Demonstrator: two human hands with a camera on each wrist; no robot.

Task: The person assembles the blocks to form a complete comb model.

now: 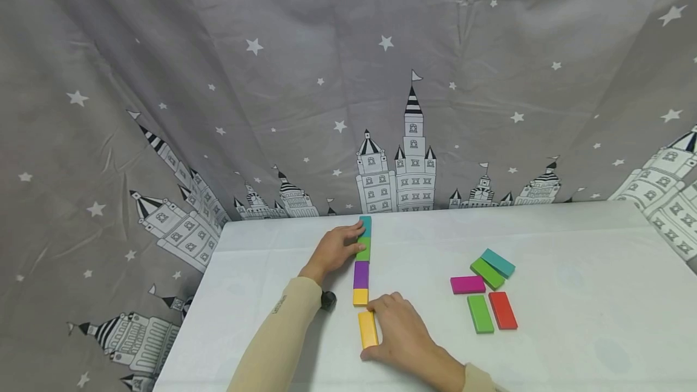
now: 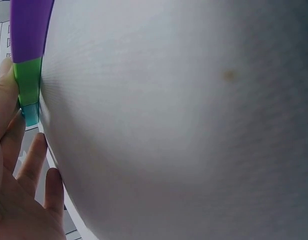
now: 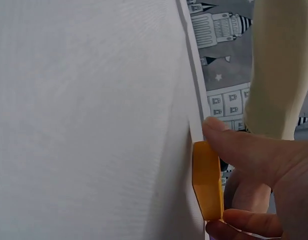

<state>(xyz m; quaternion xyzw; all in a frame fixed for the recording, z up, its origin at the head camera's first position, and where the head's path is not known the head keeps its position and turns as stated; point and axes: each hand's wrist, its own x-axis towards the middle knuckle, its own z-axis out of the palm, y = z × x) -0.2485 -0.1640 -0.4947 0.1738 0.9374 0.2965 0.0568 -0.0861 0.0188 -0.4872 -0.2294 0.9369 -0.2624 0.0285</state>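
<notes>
A line of flat blocks runs toward the far table edge in the head view: teal (image 1: pixel 365 226), green (image 1: pixel 363 249), purple (image 1: pixel 361 274) and a shorter-looking yellow piece (image 1: pixel 360 297) at the near end. My left hand (image 1: pixel 333 250) rests along the left side of this line, thumb at the green block and a fingertip at the teal one. In the left wrist view its other fingers are extended. Just nearer than the line, my right hand (image 1: pixel 403 331) pinches a yellow block (image 1: pixel 368 330) by its two ends, thumb at the near end and fingertips at the far end.
To the right lie several loose blocks: magenta (image 1: pixel 467 285), teal (image 1: pixel 498 263), green (image 1: pixel 487 274), another green (image 1: pixel 480 314) and red (image 1: pixel 503 310). A small black round object (image 1: pixel 328 301) shows beside my left sleeve. A grey castle-print curtain (image 1: pixel 305 77) hangs behind the white table (image 1: pixel 572 331).
</notes>
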